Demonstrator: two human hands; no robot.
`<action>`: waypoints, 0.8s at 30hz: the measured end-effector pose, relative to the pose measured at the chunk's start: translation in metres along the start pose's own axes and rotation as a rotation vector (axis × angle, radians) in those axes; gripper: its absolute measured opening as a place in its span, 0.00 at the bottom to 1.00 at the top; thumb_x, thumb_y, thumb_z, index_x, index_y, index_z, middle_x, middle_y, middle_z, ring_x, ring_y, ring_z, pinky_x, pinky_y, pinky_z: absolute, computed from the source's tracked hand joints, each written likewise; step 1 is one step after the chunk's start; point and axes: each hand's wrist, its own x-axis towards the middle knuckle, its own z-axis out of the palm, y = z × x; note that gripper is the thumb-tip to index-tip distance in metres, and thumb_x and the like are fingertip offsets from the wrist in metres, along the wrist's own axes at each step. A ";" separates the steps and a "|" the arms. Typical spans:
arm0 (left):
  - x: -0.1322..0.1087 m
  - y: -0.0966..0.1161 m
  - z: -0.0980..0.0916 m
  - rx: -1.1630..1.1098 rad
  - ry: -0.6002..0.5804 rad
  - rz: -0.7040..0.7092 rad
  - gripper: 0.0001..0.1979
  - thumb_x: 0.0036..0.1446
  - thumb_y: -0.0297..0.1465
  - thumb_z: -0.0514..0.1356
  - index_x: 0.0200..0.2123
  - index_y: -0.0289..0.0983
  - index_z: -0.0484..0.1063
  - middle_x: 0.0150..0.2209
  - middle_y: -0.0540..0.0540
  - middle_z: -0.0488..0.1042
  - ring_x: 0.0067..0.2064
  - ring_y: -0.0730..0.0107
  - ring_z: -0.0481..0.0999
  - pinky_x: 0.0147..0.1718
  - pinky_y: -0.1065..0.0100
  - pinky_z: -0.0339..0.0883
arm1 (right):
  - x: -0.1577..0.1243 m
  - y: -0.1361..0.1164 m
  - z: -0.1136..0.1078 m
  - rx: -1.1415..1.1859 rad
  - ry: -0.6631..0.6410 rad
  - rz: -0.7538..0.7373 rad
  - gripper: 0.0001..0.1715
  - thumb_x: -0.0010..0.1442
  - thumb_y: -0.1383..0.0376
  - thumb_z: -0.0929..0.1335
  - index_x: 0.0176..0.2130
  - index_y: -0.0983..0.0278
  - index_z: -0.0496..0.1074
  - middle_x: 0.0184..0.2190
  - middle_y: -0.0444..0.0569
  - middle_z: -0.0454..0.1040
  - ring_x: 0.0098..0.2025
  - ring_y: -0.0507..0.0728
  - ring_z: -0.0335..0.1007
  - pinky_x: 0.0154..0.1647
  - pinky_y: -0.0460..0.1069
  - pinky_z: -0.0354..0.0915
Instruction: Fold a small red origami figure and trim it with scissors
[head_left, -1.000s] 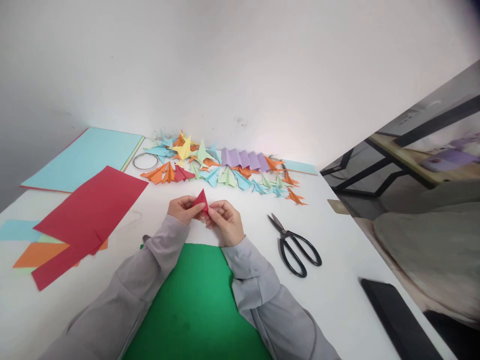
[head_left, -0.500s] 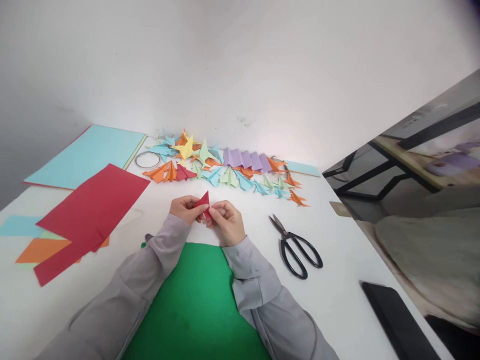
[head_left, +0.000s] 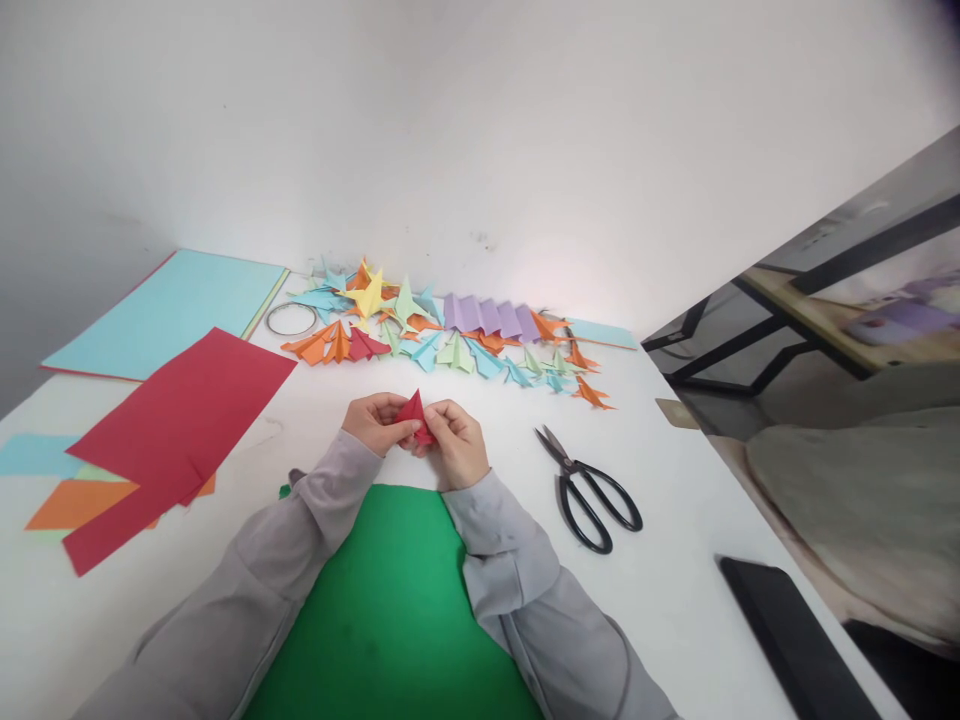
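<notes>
A small folded piece of red paper [head_left: 412, 410] is held up between both hands, its pointed tip upward. My left hand [head_left: 373, 421] pinches its left side between thumb and fingers. My right hand [head_left: 457, 441] grips the right side, the thumb pressed against the paper. Its lower part is partly covered by my fingers. Behind the hands, a row of folded paper figures in several colours [head_left: 454, 352] lies along the wall, with a purple pleated strip [head_left: 491, 317] among them.
Black-handled scissors [head_left: 589, 490] lie right of my hands, blades partly apart. Red paper [head_left: 187, 400] and coloured scraps [head_left: 82, 500] are at left, with a stack of blue sheets [head_left: 165, 310] behind. A metal ring [head_left: 292, 333] sits nearby. A black flat object [head_left: 787, 630] rests near the right edge.
The red paper has turned slightly in my fingers, showing a wider face. My right thumb has shifted a little up along its edge. The whole view has moved slightly.
</notes>
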 end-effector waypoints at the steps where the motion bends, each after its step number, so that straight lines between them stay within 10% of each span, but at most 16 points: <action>1: -0.001 0.000 0.000 0.009 -0.010 -0.001 0.18 0.28 0.29 0.71 0.27 0.30 0.72 0.15 0.50 0.72 0.14 0.77 0.67 0.14 0.73 0.63 | -0.001 0.000 0.000 -0.010 -0.009 -0.004 0.20 0.46 0.51 0.71 0.27 0.64 0.66 0.14 0.41 0.71 0.14 0.49 0.64 0.15 0.44 0.62; 24: -0.001 -0.001 0.002 -0.066 -0.020 -0.061 0.28 0.23 0.26 0.72 0.34 0.31 0.69 0.22 0.49 0.75 0.25 0.70 0.74 0.21 0.69 0.71 | 0.007 0.004 -0.003 0.030 0.176 -0.067 0.16 0.45 0.54 0.72 0.26 0.64 0.69 0.16 0.40 0.70 0.17 0.49 0.62 0.19 0.45 0.60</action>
